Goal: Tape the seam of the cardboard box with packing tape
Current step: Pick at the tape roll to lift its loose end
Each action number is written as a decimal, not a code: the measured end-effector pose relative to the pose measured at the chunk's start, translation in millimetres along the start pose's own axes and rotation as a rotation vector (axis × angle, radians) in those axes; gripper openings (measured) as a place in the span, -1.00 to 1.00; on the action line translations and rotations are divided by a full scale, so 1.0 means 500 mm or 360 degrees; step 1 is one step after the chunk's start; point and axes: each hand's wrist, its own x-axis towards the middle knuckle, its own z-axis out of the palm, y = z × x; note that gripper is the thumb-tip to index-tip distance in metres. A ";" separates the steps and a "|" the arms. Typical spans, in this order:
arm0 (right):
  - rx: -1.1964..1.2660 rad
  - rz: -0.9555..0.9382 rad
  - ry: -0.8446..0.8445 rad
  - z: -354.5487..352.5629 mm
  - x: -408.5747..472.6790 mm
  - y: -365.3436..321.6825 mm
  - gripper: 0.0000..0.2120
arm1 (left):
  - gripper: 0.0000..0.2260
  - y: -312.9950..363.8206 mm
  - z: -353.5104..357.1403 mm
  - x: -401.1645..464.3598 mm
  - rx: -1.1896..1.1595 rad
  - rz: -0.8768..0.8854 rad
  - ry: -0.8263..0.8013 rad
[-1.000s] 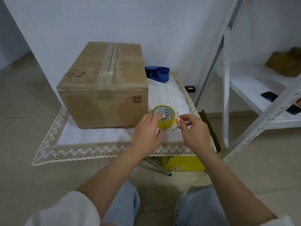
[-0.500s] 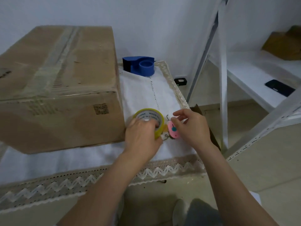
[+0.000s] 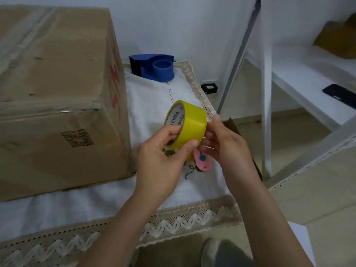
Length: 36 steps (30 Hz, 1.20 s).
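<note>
A yellow roll of packing tape (image 3: 189, 122) is held up above the table, tilted on its side. My left hand (image 3: 163, 157) grips it from below, with fingers inside the core and the thumb on the outer face. My right hand (image 3: 225, 145) touches the roll's right side with its fingertips. The big cardboard box (image 3: 57, 89) stands at the left on the white cloth, an old strip of clear tape running along its top seam. No loose tape end shows.
A blue tape dispenser (image 3: 154, 67) sits behind the box at the table's back. A small pink cutter (image 3: 202, 160) lies on the cloth under my hands. The lace-edged tablecloth (image 3: 192, 214) covers the table. White shelving (image 3: 267, 93) stands at the right with a phone (image 3: 341, 95) on it.
The tape roll has been lifted off the cloth and tilted on its side. My right hand left the pink cutter and came onto the roll. The view moved closer.
</note>
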 end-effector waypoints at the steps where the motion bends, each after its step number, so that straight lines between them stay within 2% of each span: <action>1: 0.0088 0.0067 -0.0035 0.001 0.001 -0.004 -0.62 | -0.82 -0.007 0.004 -0.002 -0.0040 0.0000 0.0003; 6: 0.0202 0.0104 -0.0202 0.007 0.003 -0.009 -0.50 | -0.82 -0.030 0.015 -0.005 -0.0166 0.0012 0.0008; 9: 0.0275 0.0121 -0.0186 0.014 0.007 -0.001 -0.43 | -0.79 -0.036 0.011 0.001 -0.0156 0.0050 0.0030; 14: 0.0404 0.0081 -0.0254 0.012 0.013 0.006 -0.54 | -0.72 -0.036 0.006 0.008 -0.0069 0.0129 0.0065; 18: 0.0446 -0.0002 -0.0363 0.009 0.017 0.006 -0.71 | -0.78 -0.036 0.006 0.005 -0.0189 0.0098 0.0106; 23: 0.0357 -0.0071 -0.0437 0.011 0.017 0.006 -0.66 | -0.75 -0.032 0.005 0.007 -0.0270 0.0092 0.0087; 29: 0.0346 -0.0040 -0.0481 0.017 0.017 0.008 -0.69 | -0.80 -0.042 0.005 0.011 -0.0163 0.0143 0.0104; 36: 0.0526 0.0069 -0.0412 0.037 0.018 0.012 -0.66 | -0.78 -0.046 0.011 0.006 -0.0026 0.0218 0.0131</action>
